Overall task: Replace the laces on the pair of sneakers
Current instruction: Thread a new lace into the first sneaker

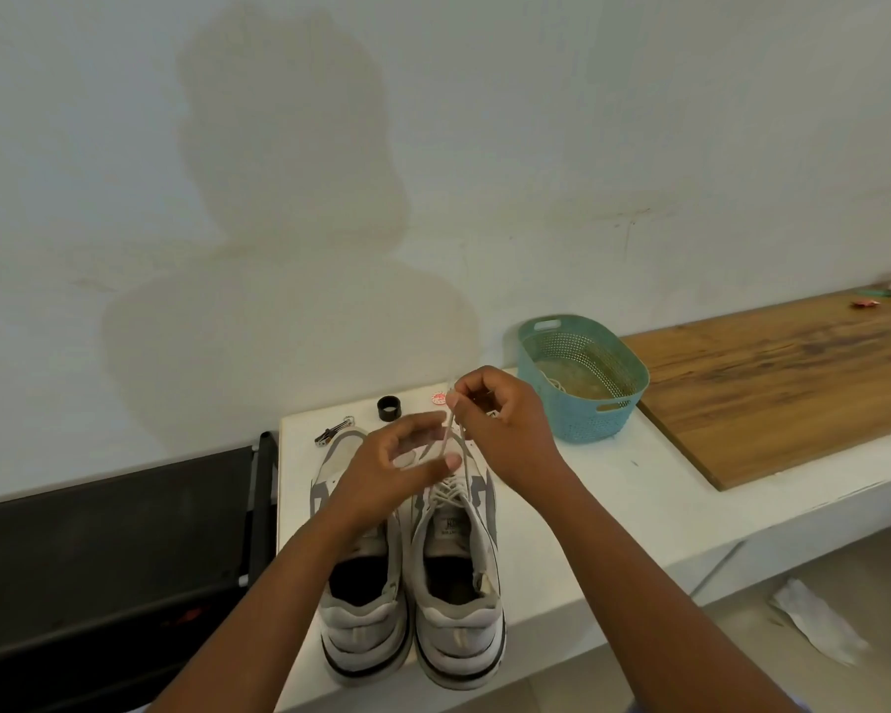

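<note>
White plaster wall, stained in broad patches, backs the smooth white ledge (613, 486) on which we work. Both sneakers (407, 584) stand side by side on it, heels toward us, in grey and off-white mesh and suede-like panels with thick ridged soles.

We judge the task to be partly complete. The right sneaker (459, 558) carries a pale flat lace (451, 488) crossed through its lower eyelets. Our right hand (500, 414) pinches the lace ends, drawn upward and taut. Our left hand (397, 465) hovers with fingers loosely spread; we cannot tell whether it touches the lace. The left sneaker (361, 573) is largely hidden under the left arm, so its lacing cannot be confirmed.

A teal perforated plastic basket (582, 383) sits just beside the sneakers; a wood-grain board (772, 383) lies beyond it.
</note>
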Tool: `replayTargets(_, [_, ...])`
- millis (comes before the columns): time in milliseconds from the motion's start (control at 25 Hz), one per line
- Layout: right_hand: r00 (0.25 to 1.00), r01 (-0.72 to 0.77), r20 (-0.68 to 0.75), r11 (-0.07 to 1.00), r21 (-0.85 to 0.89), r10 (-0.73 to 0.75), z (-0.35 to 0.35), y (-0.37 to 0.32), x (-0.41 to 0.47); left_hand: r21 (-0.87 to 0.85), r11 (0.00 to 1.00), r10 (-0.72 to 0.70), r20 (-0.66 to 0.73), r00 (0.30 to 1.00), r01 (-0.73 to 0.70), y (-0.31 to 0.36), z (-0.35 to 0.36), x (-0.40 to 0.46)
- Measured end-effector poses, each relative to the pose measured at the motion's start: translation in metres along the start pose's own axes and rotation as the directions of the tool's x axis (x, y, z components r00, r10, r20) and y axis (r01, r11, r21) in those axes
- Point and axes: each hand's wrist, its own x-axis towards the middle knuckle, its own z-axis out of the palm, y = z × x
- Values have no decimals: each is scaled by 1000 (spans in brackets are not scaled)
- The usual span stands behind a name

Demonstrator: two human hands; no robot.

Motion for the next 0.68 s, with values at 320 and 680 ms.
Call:
replayTargets(320, [986, 21, 169, 998, -66, -10, 3, -4, 3, 505, 861, -131, 104, 986, 61, -16, 12, -3])
replayTargets(680, [983, 68, 174, 995, -67, -55, 10, -9, 8, 500, 863, -153, 134, 979, 67, -18, 8, 0])
